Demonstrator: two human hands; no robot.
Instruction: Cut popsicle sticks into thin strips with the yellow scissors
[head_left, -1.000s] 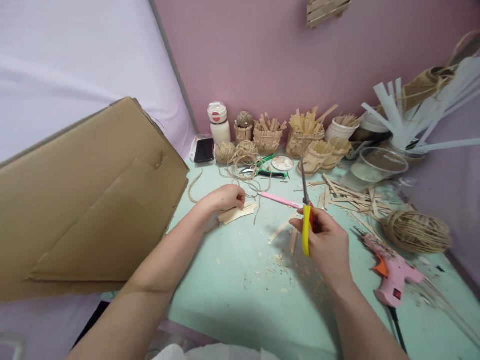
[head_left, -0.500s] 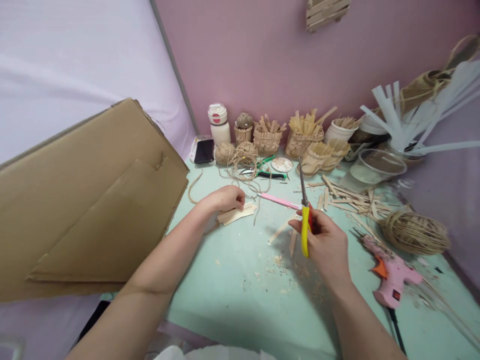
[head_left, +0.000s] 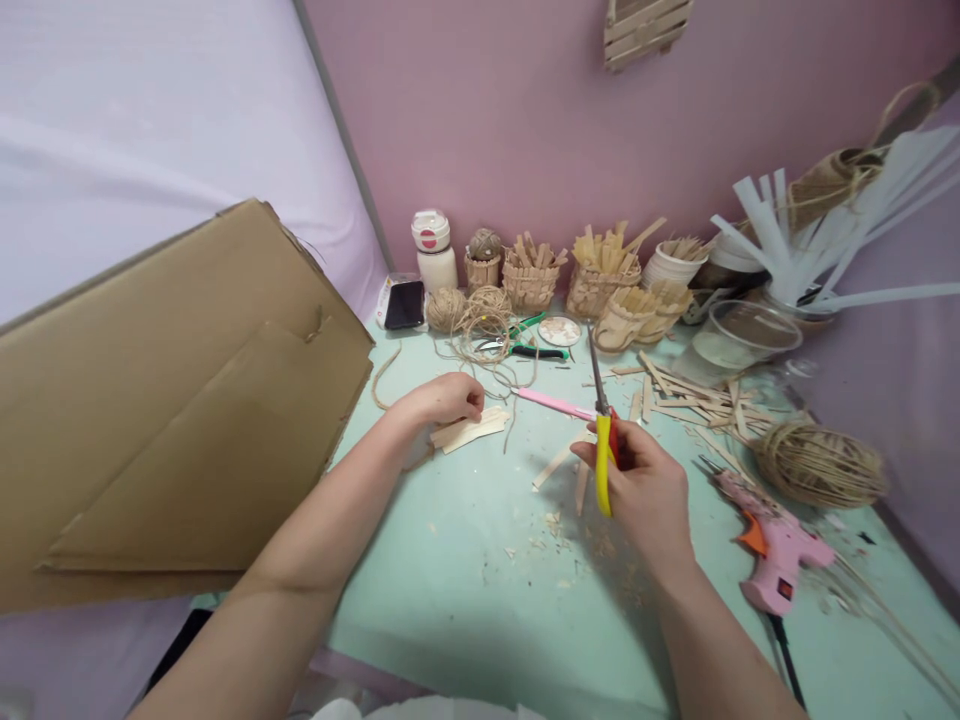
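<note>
Head view: right fingers (head_left: 636,437), seemingly curled, grip scissors (head_left: 603,465).

A mint-green table (head_left: 427,610) carries pale wooden strips (head_left: 469,432), scattered scraps (head_left: 555,525), a twine ball (head_left: 821,465) and a pink glue gun (head_left: 784,552)

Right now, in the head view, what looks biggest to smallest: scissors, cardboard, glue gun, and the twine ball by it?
1. Cardboard
2. Twine ball and glue gun: too alike to rank
3. Scissors
</note>
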